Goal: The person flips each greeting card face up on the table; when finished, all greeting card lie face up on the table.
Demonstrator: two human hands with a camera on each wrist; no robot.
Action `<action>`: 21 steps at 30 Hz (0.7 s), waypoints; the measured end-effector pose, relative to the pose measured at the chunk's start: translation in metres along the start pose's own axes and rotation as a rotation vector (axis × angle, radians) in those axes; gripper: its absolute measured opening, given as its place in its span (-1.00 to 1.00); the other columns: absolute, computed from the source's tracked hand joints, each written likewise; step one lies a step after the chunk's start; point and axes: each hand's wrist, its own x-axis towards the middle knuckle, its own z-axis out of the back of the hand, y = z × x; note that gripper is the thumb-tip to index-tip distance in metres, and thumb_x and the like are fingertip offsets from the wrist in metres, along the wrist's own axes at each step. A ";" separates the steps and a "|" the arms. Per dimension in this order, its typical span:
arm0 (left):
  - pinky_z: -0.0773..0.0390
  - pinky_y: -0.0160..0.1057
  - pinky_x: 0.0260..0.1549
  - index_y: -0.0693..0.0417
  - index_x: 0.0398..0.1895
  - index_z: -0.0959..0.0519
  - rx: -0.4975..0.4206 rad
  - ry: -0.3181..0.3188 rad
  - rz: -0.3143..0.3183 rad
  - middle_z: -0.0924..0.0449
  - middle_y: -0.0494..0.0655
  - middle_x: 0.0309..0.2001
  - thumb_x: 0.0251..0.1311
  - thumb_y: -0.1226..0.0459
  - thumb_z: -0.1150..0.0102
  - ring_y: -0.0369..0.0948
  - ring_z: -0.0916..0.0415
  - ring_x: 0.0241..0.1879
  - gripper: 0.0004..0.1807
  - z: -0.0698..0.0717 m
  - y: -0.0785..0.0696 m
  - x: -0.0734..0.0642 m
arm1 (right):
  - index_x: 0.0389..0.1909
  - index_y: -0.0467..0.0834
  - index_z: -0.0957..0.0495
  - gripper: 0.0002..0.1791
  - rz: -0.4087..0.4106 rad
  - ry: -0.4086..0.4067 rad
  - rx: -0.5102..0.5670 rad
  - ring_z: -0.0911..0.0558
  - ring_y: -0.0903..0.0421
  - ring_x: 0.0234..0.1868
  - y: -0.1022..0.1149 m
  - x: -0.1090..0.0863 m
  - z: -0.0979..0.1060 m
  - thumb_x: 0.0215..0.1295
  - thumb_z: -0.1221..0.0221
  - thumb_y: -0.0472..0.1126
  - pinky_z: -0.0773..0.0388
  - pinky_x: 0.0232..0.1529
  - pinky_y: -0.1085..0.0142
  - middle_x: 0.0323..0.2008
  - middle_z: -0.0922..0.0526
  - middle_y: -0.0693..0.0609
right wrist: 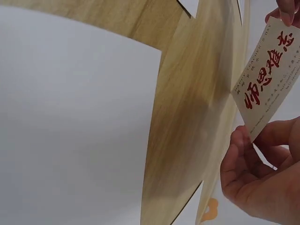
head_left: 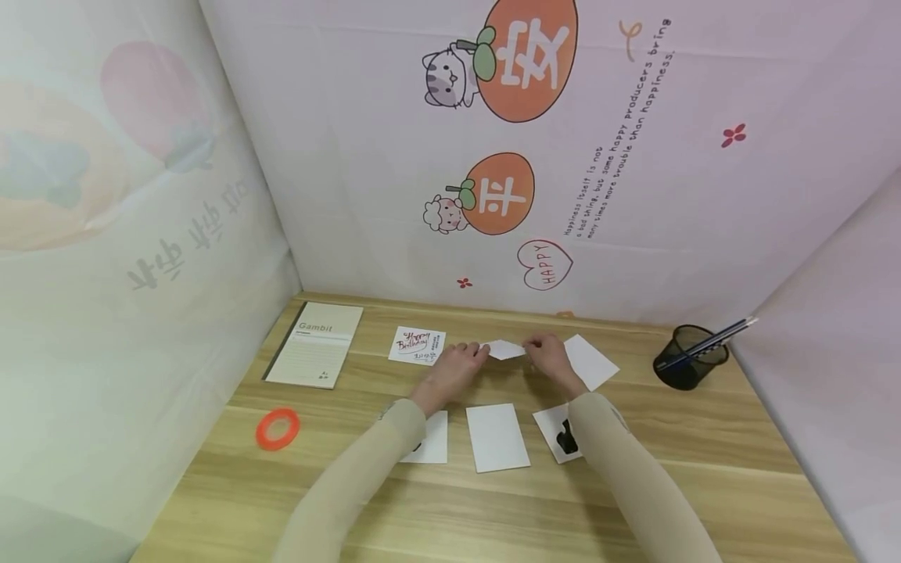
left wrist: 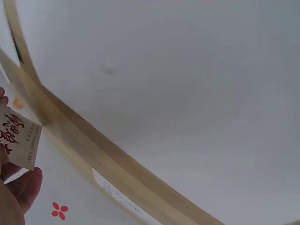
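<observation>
Card (head_left: 505, 349) is held up over the far middle of the table (head_left: 422, 512), one end in each hand. Left hand (head_left: 461, 361) pinches the left end, right hand (head_left: 551, 360) pinches the right end; both grips narrow, fingertips on the edges.

For a good hold, I'd say: light, even pressure, both ends level, no pushing inward or it'll probably bow. Keep fingers off the lettering. Forearms cross above the near row, so sleeves should stay high or they could drag cards.

Looks: thin, small, pale. Head view gets a plain white side; right wrist view shows the other, bold red Chinese brush characters, fine print along the edges incl. "HAPPY TEACHER'S DAY".

Around it: "Happy Birthday" card (head_left: 417, 346) just left, blank white card (head_left: 591, 363) just right. Nearer: plain middle card (head_left: 497, 438), black-marked card (head_left: 546, 426) to its right, partly under the right sleeve (head_left: 629, 461).
</observation>
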 end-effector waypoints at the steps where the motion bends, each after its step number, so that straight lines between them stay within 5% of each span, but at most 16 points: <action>1: -0.63 -0.27 -0.21 0.07 0.20 -0.44 -0.040 -0.016 0.038 -0.59 0.00 -0.01 0.25 0.39 -0.17 -0.12 -0.61 -0.14 -0.57 0.001 0.000 0.000 | -0.13 -0.36 -0.63 -0.70 0.008 -0.013 0.013 -0.56 0.00 -0.33 0.001 0.000 0.000 0.32 0.04 -0.34 -0.49 -0.33 0.25 -0.24 -0.67 -0.22; 7: -0.63 -0.33 -0.31 0.12 0.15 -0.50 -0.224 -0.141 0.216 -0.62 -0.01 -0.06 0.19 0.47 -0.18 -0.16 -0.62 -0.21 -0.57 0.007 0.004 0.000 | -0.04 -0.40 -0.56 -0.69 0.053 -0.077 0.166 -0.63 -0.13 -0.13 0.012 -0.006 0.002 0.42 0.13 -0.43 -0.58 -0.09 0.11 -0.12 -0.64 -0.30; 13: -0.61 -0.36 -0.43 0.15 0.12 -0.51 -0.296 -0.209 0.247 -0.61 -0.02 -0.13 0.21 0.45 -0.19 -0.18 -0.60 -0.30 -0.61 0.006 0.007 0.000 | -0.04 -0.43 -0.55 -0.70 0.109 -0.121 0.250 -0.63 -0.19 -0.12 0.016 -0.012 0.003 0.41 0.12 -0.47 -0.57 -0.04 0.07 -0.13 -0.63 -0.33; 21: -0.62 -0.34 -0.40 0.12 0.14 -0.47 -0.334 -0.231 0.311 -0.61 -0.03 -0.12 0.23 0.43 -0.17 -0.17 -0.60 -0.28 -0.61 0.004 0.006 -0.002 | -0.01 -0.34 -0.57 -0.74 0.129 -0.135 0.233 -0.62 -0.09 -0.13 0.012 -0.017 -0.001 0.41 0.03 -0.40 -0.60 -0.16 0.24 -0.14 -0.64 -0.24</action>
